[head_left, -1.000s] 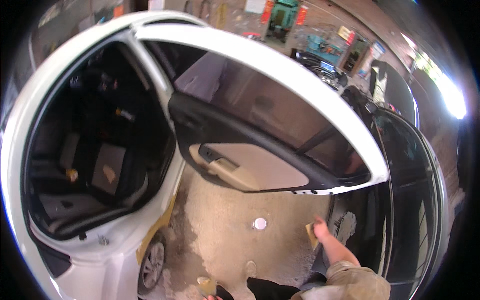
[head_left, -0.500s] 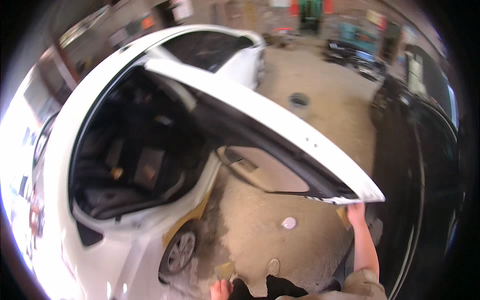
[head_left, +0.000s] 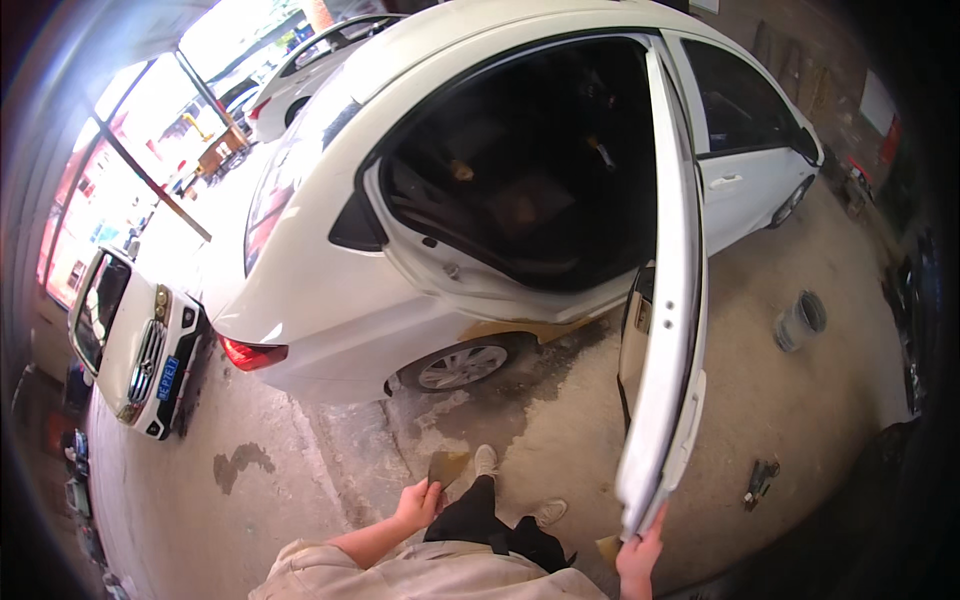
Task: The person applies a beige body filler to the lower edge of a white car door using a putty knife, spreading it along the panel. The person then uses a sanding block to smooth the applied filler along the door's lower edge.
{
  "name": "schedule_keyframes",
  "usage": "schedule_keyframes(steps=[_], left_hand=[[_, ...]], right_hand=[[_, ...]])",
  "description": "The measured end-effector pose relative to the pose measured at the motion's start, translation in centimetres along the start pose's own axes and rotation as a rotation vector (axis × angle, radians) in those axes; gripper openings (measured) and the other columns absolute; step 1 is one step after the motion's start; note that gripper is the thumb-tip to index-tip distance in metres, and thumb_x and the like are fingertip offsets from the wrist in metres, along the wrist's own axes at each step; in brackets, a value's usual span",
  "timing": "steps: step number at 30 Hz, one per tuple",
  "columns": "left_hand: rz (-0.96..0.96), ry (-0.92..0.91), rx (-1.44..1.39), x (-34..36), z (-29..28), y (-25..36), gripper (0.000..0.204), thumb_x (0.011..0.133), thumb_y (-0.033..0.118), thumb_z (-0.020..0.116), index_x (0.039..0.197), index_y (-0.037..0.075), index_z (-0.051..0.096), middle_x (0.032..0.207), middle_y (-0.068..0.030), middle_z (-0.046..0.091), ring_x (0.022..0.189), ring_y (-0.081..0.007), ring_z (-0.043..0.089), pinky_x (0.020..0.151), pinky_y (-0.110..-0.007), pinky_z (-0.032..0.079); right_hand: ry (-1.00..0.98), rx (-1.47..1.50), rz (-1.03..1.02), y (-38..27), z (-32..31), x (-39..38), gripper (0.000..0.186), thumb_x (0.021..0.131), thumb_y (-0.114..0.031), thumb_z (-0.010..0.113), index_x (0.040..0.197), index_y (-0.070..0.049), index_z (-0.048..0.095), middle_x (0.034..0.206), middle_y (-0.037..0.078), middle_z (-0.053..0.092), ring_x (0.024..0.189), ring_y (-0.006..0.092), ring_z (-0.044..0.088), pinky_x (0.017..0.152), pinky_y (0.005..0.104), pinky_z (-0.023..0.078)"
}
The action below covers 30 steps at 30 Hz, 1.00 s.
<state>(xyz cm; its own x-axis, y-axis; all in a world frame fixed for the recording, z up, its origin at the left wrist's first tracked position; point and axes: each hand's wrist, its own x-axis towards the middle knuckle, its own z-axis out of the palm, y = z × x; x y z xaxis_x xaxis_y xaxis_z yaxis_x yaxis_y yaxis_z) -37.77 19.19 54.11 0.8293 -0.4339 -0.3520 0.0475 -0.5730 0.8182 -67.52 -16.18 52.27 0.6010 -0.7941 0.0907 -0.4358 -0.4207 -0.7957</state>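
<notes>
A white car (head_left: 330,310) stands before me with its rear door (head_left: 660,330) swung out. My right hand (head_left: 640,560) is closed on the lower corner of that door's edge. A tan flat piece (head_left: 608,548) shows beside the fingers; whether the same hand holds it is unclear. My left hand (head_left: 418,505), off to the left of my legs, pinches a flat olive-brown piece (head_left: 448,466), possibly a spreader or a folded sheet. Through the door opening the interior (head_left: 520,190) is dark. Tan-brown patches colour the sill near the rear wheel (head_left: 462,367).
A grey bucket (head_left: 800,322) stands on the concrete floor beyond the door, and a small dark object (head_left: 762,484) lies nearer. Another white vehicle (head_left: 140,340) is parked at left. Dark wet stains (head_left: 243,465) mark the floor.
My view has swung left, bringing the car's rear and the parked vehicle into sight. My right hand stays at the door's edge; the left still holds the olive-brown piece.
</notes>
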Motion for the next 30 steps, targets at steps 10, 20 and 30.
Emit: schedule_keyframes(steps=[10,20,30], left_hand=[[-0.083,0.259,-0.017,-7.5,-7.1,-4.0,0.039,0.113,0.026,0.047,0.087,0.002,0.064,0.068,-0.0052,0.067,0.057,-0.0128,0.064,0.055,-0.031,0.051],[-0.011,0.134,0.036,-2.6,-7.4,-1.9,0.042,0.113,0.025,0.046,0.084,0.003,0.067,0.064,-0.0041,0.066,0.057,-0.0140,0.064,0.056,-0.031,0.051],[0.110,-0.080,0.177,4.8,-7.5,1.3,0.043,0.113,0.028,0.046,0.085,0.003,0.067,0.066,-0.0051,0.068,0.058,-0.0158,0.067,0.057,-0.031,0.052]], right_hand=[[-0.339,0.113,0.083,-3.2,4.7,4.7,0.067,0.085,-0.003,0.048,0.152,-0.006,0.052,0.069,0.015,0.058,0.062,0.0295,0.063,0.064,0.0403,0.054],[-0.345,0.266,0.408,5.1,9.5,2.2,0.058,0.087,0.003,0.049,0.141,-0.010,0.063,0.085,0.005,0.065,0.075,0.0182,0.061,0.070,0.0327,0.051],[-0.088,1.005,0.949,10.4,7.6,-3.2,0.049,0.085,0.003,0.057,0.133,-0.006,0.065,0.113,0.009,0.072,0.103,0.0236,0.069,0.092,0.0353,0.055]])
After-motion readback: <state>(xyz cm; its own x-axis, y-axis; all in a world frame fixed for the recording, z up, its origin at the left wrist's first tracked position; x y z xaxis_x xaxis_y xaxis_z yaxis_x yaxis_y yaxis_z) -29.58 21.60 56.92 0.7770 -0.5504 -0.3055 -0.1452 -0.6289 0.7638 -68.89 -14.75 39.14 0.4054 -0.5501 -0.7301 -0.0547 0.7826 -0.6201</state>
